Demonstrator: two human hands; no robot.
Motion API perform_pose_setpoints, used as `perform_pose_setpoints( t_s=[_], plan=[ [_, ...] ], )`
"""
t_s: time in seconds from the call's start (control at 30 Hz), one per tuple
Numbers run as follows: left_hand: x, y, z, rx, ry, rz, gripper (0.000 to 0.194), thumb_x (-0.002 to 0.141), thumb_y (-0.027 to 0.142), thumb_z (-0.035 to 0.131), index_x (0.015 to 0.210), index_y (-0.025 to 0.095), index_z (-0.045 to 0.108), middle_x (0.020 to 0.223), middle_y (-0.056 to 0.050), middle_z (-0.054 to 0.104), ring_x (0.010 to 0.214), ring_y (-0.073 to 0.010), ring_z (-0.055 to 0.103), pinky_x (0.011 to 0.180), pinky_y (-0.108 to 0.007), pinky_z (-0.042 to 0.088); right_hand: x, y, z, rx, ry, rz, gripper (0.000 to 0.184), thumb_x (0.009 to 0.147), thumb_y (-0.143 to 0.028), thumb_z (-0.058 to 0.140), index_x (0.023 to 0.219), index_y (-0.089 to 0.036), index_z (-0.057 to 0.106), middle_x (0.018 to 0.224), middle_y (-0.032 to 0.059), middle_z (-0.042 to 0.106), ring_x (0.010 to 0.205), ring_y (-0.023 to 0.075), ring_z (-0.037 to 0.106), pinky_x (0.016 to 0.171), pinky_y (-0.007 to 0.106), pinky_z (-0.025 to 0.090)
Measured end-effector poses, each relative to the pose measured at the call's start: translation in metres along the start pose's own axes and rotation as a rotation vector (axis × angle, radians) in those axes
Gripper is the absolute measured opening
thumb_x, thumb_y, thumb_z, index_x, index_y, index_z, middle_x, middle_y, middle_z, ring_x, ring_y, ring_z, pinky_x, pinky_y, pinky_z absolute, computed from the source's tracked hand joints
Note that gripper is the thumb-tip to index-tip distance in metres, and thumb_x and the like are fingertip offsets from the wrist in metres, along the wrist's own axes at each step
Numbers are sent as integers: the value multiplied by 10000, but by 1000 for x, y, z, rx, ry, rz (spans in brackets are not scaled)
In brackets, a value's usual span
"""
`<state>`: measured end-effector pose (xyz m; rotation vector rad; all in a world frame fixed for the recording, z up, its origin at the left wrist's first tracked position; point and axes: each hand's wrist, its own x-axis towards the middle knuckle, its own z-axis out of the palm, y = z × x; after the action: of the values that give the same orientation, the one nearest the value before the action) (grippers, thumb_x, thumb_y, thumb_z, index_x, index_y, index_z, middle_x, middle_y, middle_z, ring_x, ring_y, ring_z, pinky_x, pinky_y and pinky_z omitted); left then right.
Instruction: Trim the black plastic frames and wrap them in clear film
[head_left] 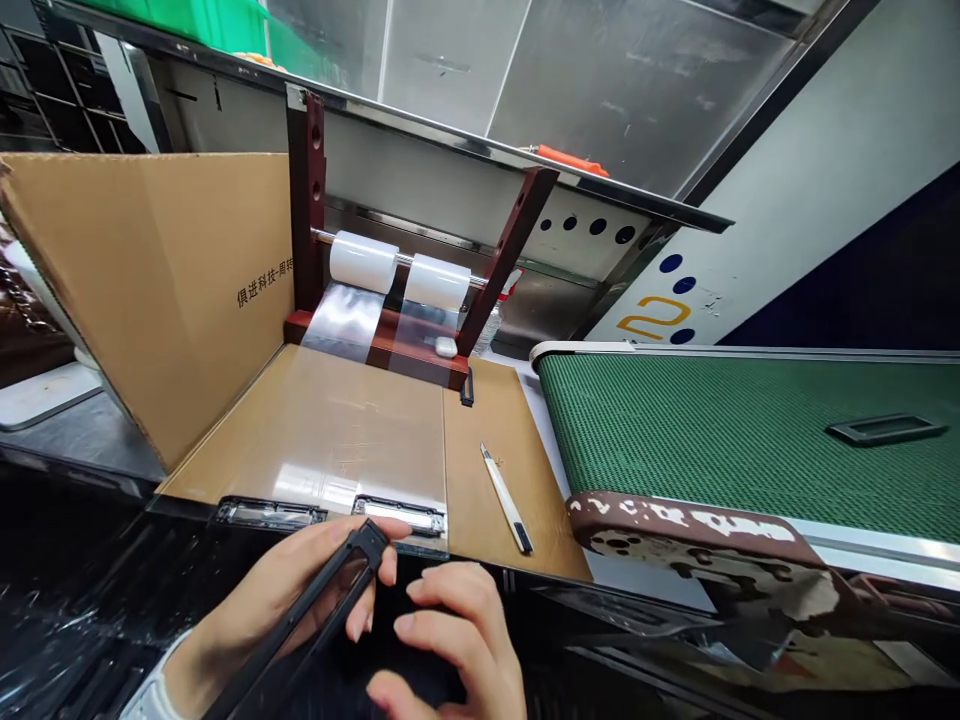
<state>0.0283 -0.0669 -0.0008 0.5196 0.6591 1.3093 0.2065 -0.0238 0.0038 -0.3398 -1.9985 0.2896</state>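
Observation:
A long black plastic frame (pixel 367 545) with an open middle is held in my left hand (pixel 277 570), whose thumb and fingers close round its far end. Just to the right, my right hand (pixel 469 640) holds nothing, its fingers apart and curved toward the frame without touching it. Beyond my hands, two similar black frames (pixel 270 513) lie at the near edge of a clear film sheet (pixel 360 420). A white utility knife (pixel 507 498) rests on the cardboard (pixel 487 430) to the right.
Two film rolls (pixel 364 262) hang on a rod in a dark red stand (pixel 305 200). An upright cardboard panel (pixel 165 290) stands at left. At right, a green conveyor belt (pixel 712 430) carries another black frame (pixel 885 430). Overhead runs a metal shelf (pixel 465 80).

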Motion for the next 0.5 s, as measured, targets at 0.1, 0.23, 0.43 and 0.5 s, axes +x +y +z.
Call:
perform_pose_setpoints(
  t_s=[0.1,0.23,0.43,0.5],
  plan=[
    [-1,-3,3,-7,-45,-14,336,825,472,776,1038,212,802,805,-3,720,509,-87,629,560,-216,526,0,3,-7,-11,-13,3,169,921,-373,697,987,-224,652,884,58,704,764,213,719,679,333,616],
    [-6,-1,12,3,-17,-50,280,856,427,759,1029,212,804,817,-4,750,508,-73,635,554,-191,516,-1,2,-5,-7,0,12,172,963,-394,642,981,-223,634,895,61,700,775,205,717,672,330,623],
    [-12,3,19,16,21,-93,315,819,442,791,1011,193,807,799,-13,759,513,-80,636,546,-185,512,-2,1,-6,23,-22,20,162,928,-365,691,991,-225,642,912,61,707,788,215,718,675,345,624],
    [-12,4,19,20,27,-102,323,807,450,800,1002,193,809,782,-11,754,503,-80,629,530,-184,504,-1,0,-7,21,-24,21,157,946,-376,670,989,-229,638,909,58,708,783,210,719,676,340,623]
  ],
)
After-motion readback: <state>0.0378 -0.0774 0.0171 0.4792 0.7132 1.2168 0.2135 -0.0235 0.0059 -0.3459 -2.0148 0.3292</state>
